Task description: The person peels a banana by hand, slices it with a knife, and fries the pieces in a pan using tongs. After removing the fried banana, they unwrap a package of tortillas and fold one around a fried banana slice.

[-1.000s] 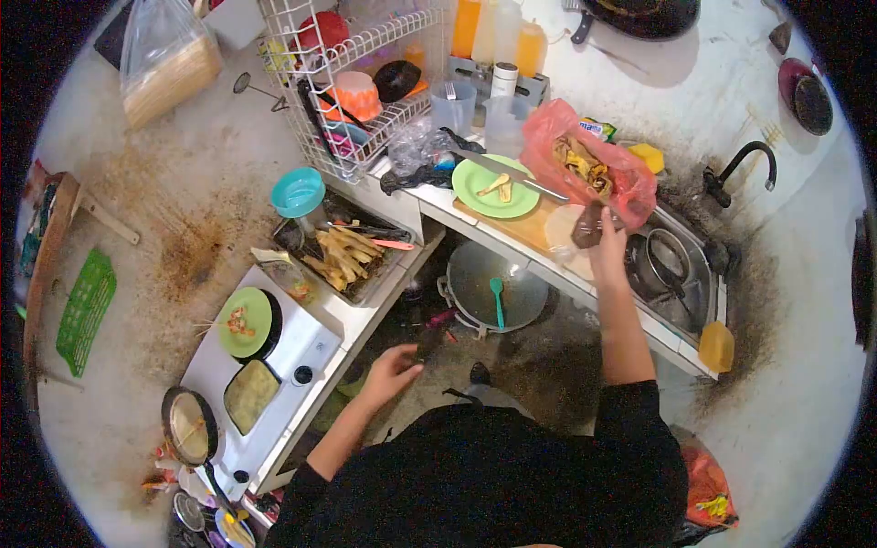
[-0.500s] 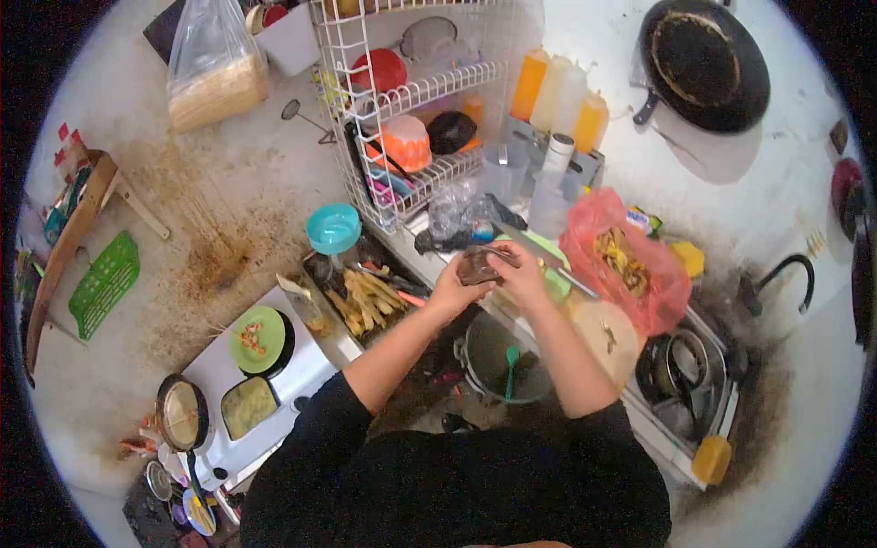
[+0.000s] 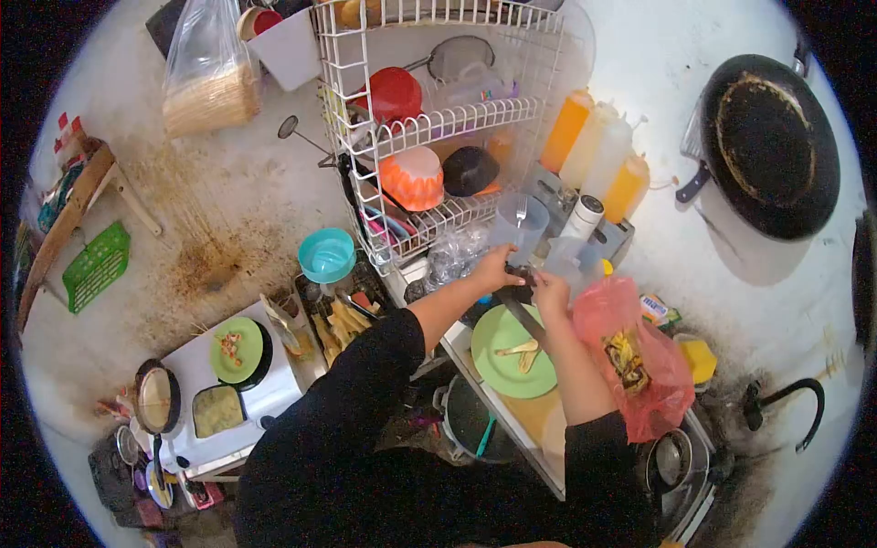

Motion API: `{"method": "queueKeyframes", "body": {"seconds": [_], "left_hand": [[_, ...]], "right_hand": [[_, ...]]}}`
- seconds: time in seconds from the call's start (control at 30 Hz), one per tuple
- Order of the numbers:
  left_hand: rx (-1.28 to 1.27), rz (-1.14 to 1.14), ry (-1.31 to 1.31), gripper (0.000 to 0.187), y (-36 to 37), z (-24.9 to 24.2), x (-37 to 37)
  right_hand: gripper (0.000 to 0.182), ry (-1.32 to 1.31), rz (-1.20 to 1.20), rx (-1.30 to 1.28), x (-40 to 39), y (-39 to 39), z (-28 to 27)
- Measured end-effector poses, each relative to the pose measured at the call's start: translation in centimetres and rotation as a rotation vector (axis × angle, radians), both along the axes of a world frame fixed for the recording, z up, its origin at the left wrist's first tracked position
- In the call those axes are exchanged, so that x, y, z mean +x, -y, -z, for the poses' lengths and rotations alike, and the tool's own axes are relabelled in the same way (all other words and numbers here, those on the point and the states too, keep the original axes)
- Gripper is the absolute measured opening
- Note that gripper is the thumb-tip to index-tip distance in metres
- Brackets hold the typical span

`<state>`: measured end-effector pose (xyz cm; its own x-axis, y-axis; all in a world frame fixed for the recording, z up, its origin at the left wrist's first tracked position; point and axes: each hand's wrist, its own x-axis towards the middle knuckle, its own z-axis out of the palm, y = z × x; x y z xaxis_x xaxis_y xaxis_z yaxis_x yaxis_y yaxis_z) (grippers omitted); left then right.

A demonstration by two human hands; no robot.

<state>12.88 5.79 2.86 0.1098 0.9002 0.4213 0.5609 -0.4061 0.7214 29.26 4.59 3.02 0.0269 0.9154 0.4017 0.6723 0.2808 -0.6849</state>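
Note:
Both hands meet above the counter, just beyond a green plate (image 3: 513, 373) that bears a few pale yellow pieces. My left hand (image 3: 496, 270) has its fingers closed on a small dark item (image 3: 521, 273). On the other side of that item, my right hand (image 3: 550, 297) is closed too, its fingertips at the item's edge. A knife (image 3: 523, 320) lies slanting over the plate, partly behind my right forearm. A crumpled clear plastic bag (image 3: 454, 255) is beside my left hand. Right of my right forearm sits a red plastic bag (image 3: 662, 376) with yellow and brown food inside.
A white wire rack (image 3: 457, 117) with bowls stands behind the hands, beside sauce bottles (image 3: 594, 151). At left are a stove (image 3: 274, 376), a turquoise bowl (image 3: 326, 255) and a tray of yellowish pieces (image 3: 340, 329). A pot (image 3: 466, 411) is below the counter; a black faucet (image 3: 813, 393) is at right.
The view has shifted toward the right. Both hands have moved farther over the counter with the dark item, toward the clear containers, and the green plate now shows more fully.

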Motion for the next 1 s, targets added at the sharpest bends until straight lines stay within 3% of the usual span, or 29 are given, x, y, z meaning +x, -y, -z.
{"method": "queueKeyframes", "body": {"seconds": [0.07, 0.17, 0.3, 0.37, 0.43, 0.5, 0.57, 0.6, 0.7, 0.73, 0.77, 0.83, 0.97, 1.0], "left_hand": [[0.104, -0.022, -0.051, 0.068, -1.2, 1.7, -0.5], [0.041, -0.009, 0.094, 0.065, 0.4, 0.9, -0.9], [0.153, 0.109, 0.098, 0.056, 8.8, 0.0, -3.3], [0.033, 0.179, 0.201, 0.056, 15.2, -0.1, -5.3], [0.13, 0.095, 0.071, 0.055, 20.5, 3.0, -7.9], [-0.175, 0.074, 0.198, 0.05, 27.5, 3.3, -11.2], [-0.435, -0.066, 0.306, 0.046, 33.7, 5.7, -14.3], [-0.439, -0.172, 0.339, 0.046, 36.8, 7.2, -15.7], [-0.486, -0.467, 0.459, 0.046, 44.8, 9.0, -18.9], [-0.648, -0.547, 0.566, 0.044, 46.9, 7.1, -19.8], [-0.401, -0.604, 0.569, 0.041, 48.9, 8.9, -20.7], [-0.572, -0.702, 0.65, 0.039, 52.9, 8.1, -22.8], [-0.465, -0.779, 0.517, 0.039, 59.9, 5.8, -26.3], [-0.476, -0.799, 0.517, 0.039, 62.1, 7.7, -27.5]], "right_hand": [[0.014, 0.077, 0.025, -0.086, 0.3, -0.6, 1.3], [0.014, 0.384, 0.021, -0.152, 1.1, -0.9, 2.5], [0.02, 0.481, 0.017, -0.122, 2.3, -1.9, 4.6], [0.025, 0.492, 0.029, -0.231, 1.9, -0.2, 1.7], [0.027, 0.587, -0.014, -0.083, 1.7, 1.8, -0.7], [0.028, 0.706, 0.006, 0.051, 0.2, 3.9, -3.7], [0.026, 0.629, -0.1, 0.08, -4.3, 8.4, -9.0], [0.025, 0.59, -0.142, 0.087, -6.5, 10.0, -10.3], [0.026, 0.39, -0.428, 0.305, -12.0, 10.6, -4.9], [0.027, 0.406, -0.457, 0.21, -14.8, 12.2, -3.8], [0.028, 0.418, -0.481, 0.112, -17.7, 13.8, -2.4], [0.03, 0.376, -0.621, 0.126, -20.4, 12.9, 6.6], [0.044, 0.495, -0.526, -0.086, -24.7, 14.7, 12.6], [0.046, 0.525, -0.498, -0.139, -25.5, 14.0, 13.9]]}}
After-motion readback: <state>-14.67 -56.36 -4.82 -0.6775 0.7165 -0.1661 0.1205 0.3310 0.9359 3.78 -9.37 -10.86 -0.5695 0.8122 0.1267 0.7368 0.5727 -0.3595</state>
